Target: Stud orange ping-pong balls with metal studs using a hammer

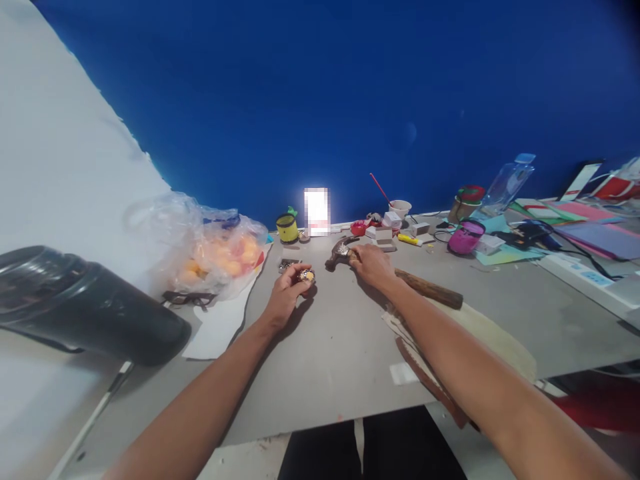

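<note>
My left hand (286, 291) is closed round a small shiny round object (307, 275) with a yellowish centre, held just above the grey table (330, 347). My right hand (371, 265) lies over the neck of a hammer (400, 273), fingers curled on it near the metal head (340, 252). The brown wooden handle runs out to the right past my wrist. The two hands are about a hand's width apart. A small dark flat piece (289, 264) lies just beyond my left hand.
A clear plastic bag of orange balls (220, 253) and dark glasses (187, 298) lie left. A black cylinder (85, 303) juts in at far left. Behind stand a yellow cup (287, 228), small boxes (385, 237), a pink container (465, 237), a plastic bottle (507, 183) and coloured paper (590, 227).
</note>
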Motion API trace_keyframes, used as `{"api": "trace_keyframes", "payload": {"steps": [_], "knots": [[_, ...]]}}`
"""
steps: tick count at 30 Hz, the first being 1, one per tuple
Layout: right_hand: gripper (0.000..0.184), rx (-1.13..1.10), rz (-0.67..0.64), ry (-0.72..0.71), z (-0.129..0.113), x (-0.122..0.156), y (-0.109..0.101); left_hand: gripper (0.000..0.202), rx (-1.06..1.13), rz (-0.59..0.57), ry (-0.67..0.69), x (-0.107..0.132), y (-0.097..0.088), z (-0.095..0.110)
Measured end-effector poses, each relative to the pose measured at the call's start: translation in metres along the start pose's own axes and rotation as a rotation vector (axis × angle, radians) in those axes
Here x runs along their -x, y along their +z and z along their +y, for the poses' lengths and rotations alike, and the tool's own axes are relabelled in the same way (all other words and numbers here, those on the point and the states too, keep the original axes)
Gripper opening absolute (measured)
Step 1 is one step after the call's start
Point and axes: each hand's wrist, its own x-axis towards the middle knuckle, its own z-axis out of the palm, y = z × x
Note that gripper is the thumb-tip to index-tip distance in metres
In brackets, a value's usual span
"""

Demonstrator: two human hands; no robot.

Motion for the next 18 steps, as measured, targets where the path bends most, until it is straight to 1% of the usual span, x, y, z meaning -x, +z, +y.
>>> {"api": "trace_keyframes", "payload": {"steps": [4, 6, 8, 11, 18], "knots": [[0.029, 0.057, -0.047, 0.005, 0.0, -0.003, 0.002, 0.041, 0.089, -0.033, -0.047, -0.005, -0.004, -0.001], [0.031, 0.076, -0.026, -0.008, 0.001, -0.006, 0.006, 0.04, 0.115, -0.048, -0.06, -0.007, -0.006, -0.001], [0.032, 0.098, 0.022, -0.028, 0.002, -0.008, 0.011, 0.041, 0.122, -0.051, -0.078, -0.008, -0.008, -0.001], [0.032, 0.116, 0.052, -0.033, 0.002, -0.01, 0.016, 0.041, 0.103, -0.032, -0.106, -0.009, -0.01, 0.001], [0.032, 0.114, 0.005, -0.022, -0.004, -0.007, 0.015, 0.032, 0.174, 0.021, -0.071, -0.009, -0.01, 0.003]]}}
